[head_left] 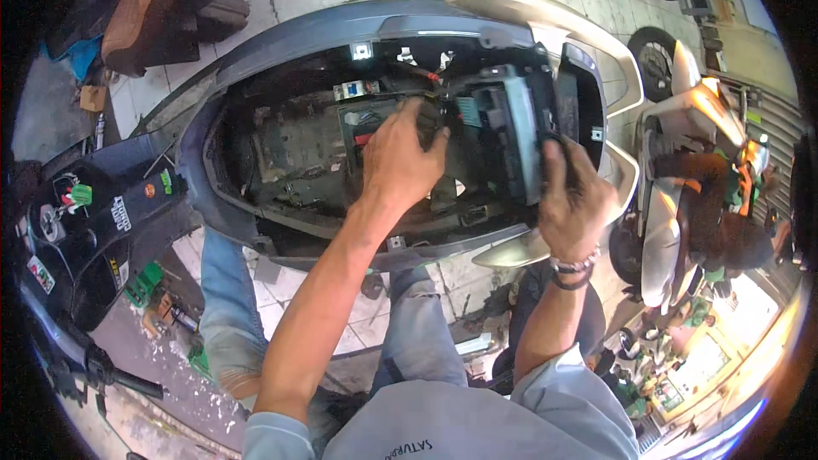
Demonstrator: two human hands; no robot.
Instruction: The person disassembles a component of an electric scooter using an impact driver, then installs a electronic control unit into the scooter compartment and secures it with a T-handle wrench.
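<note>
A scooter body (298,30) without its seat lies across the view, its dark inner bay uncovered. My left hand (400,153) reaches into the middle of the bay. Its fingers and thumb curl round something small and dark that I cannot make out, beside a red part (365,138). My right hand (579,196), with bracelets at the wrist, grips the edge of a dark box-like part with a pale bluish side (521,132) at the bay's right end. That part is tilted and slightly blurred. Wires (433,78) and a white connector (354,89) show near the bay's far wall.
Pale grab rails (632,68) curve round the scooter's right end; the handlebar (128,385) is at lower left. Another scooter (669,213) stands at right, with a wheel (654,60) behind. A brown seat-like piece (153,4) is at upper left. Tools (175,315) lie at lower left.
</note>
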